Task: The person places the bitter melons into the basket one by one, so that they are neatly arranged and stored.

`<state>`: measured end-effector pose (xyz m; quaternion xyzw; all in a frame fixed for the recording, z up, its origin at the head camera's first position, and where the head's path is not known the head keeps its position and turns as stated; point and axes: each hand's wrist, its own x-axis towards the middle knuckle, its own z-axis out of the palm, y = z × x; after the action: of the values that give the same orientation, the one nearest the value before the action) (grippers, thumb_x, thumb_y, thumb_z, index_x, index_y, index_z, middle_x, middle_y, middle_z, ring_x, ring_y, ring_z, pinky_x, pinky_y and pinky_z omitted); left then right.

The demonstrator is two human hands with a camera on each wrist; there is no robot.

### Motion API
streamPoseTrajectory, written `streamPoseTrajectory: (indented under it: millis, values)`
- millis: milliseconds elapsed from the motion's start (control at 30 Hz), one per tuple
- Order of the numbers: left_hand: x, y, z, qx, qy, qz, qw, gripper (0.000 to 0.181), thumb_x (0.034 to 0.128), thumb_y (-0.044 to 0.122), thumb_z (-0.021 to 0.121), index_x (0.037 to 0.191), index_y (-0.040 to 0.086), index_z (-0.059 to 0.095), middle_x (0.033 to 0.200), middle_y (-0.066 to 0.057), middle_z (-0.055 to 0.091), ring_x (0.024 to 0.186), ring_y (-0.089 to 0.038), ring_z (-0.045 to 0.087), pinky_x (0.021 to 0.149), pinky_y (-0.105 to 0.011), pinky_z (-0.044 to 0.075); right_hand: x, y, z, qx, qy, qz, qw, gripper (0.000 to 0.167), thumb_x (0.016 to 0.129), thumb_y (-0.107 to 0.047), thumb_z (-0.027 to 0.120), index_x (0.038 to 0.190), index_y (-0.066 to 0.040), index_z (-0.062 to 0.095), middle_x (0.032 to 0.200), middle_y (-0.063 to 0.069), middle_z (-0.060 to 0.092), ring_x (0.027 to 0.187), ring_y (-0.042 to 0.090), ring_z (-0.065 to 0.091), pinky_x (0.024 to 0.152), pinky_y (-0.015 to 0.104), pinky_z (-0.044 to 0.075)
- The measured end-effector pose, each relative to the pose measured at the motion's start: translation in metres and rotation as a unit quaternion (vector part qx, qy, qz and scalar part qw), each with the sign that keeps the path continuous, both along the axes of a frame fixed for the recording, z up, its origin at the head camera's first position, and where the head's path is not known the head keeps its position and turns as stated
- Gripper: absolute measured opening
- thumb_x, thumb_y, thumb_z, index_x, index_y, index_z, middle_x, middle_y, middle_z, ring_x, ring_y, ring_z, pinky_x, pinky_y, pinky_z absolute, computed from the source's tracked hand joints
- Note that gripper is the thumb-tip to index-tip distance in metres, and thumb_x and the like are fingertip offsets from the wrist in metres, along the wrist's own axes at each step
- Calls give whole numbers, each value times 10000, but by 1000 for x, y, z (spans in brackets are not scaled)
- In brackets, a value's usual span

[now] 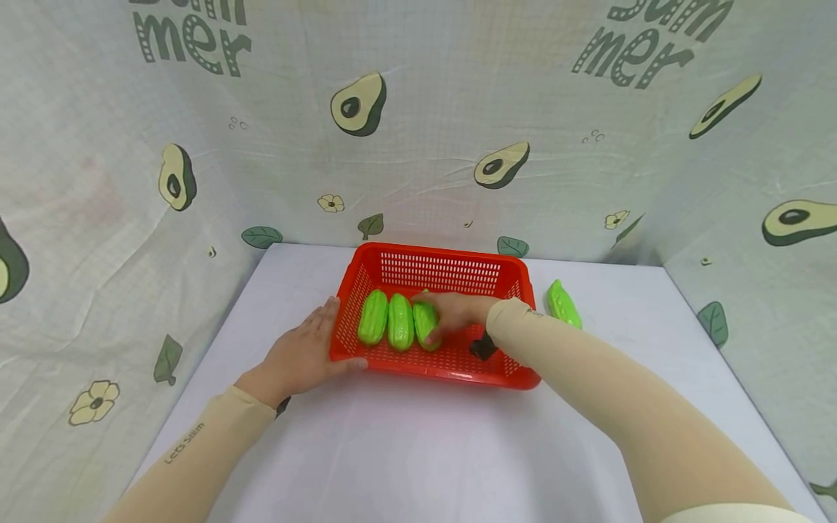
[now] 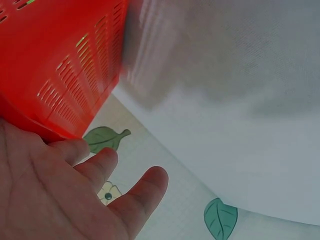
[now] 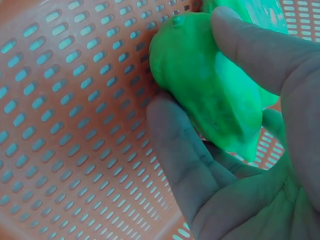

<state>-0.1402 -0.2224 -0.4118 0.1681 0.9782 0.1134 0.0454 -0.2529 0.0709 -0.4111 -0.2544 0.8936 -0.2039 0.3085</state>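
Observation:
A red plastic basket (image 1: 451, 375) with slotted walls stands on the table. Side by side in its left half lie three green, ridged bitter gourds, the left one (image 1: 373, 318) and the middle one (image 1: 401, 322) untouched. My right hand (image 1: 458, 311) reaches in and holds the right-hand bitter gourd (image 3: 200, 75), thumb on one side and fingers curled along the other. Against the basket's left end rests my left hand (image 1: 302, 357), its fingers extended along the outer wall and the thumb at the front corner. Both wrists wear beige sleeves.
Another green bitter gourd (image 1: 564, 305) lies on the white table (image 1: 418, 443), just right of the basket. A cloth (image 1: 425, 131) printed with avocados and leaves hangs behind and along both sides. A small black object (image 1: 484, 346) shows under the right wrist.

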Motion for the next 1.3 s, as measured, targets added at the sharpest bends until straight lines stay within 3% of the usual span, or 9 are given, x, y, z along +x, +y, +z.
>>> streamPoseTrajectory:
  millis: [167,300,400,567,667,800,1033,1300]
  values:
    - [-1,1,1,-30,-32,7,10000,1291,766,891,444,1563,-63,97,1612,-238,187,1452,-425,241,1095,-542,350,0,1,3,23,-113,37,9999,925,842,-359,814,1587,-265,274,1490,48,426,1325,245,411,1110,495,342]
    - [-2,2,0,-70,-57,19,10000,1292,765,895,436,1566,-57,88,1615,-232,181,1455,-421,236,1092,-541,355,-4,7,17,-64,-24,105,9999,943,867,-366,787,1603,-235,211,1528,78,400,1376,268,387,1125,490,322]
    - [-3,1,-2,-72,-53,22,10000,1289,767,895,429,1567,-55,83,1616,-232,180,1455,-421,236,1085,-543,364,-9,16,36,-422,-39,-60,9991,932,901,-302,761,1611,-216,163,1572,136,333,1386,300,392,1084,478,391]
    - [-4,1,-3,-76,-29,4,10000,1286,768,891,437,1570,-46,73,1619,-225,174,1458,-416,232,1082,-540,368,-15,43,76,-1027,-22,-400,9939,925,925,-264,741,1613,-241,123,1560,207,313,1113,330,636,840,410,573]
    - [-3,1,-3,-59,-44,10,10000,1287,769,890,440,1571,-44,68,1619,-227,172,1457,-419,232,1078,-548,370,-16,66,96,-1136,162,-573,9917,913,923,-261,742,1609,-262,139,1538,205,349,1081,329,648,838,406,575]
    - [-2,0,-2,-56,-110,51,9999,1289,770,892,440,1571,-43,58,1622,-222,163,1460,-415,226,1083,-547,365,-15,107,110,-1202,220,-855,9888,883,932,-230,730,1606,-249,159,1525,214,358,1131,367,614,855,464,566]
    - [0,1,0,0,-77,58,10000,1266,786,858,485,1564,-61,94,1608,-244,196,1448,-435,244,1078,-560,366,-5,182,103,-869,356,-1362,9862,879,944,-258,713,1609,-198,141,1513,272,340,1136,405,605,856,500,560]
    - [0,2,1,2,-71,47,10000,1259,791,848,495,1566,-58,90,1610,-241,193,1449,-431,243,1081,-554,366,7,238,62,-507,676,-1804,9799,852,958,-320,690,1600,-129,163,1482,315,352,1143,445,592,886,533,538]
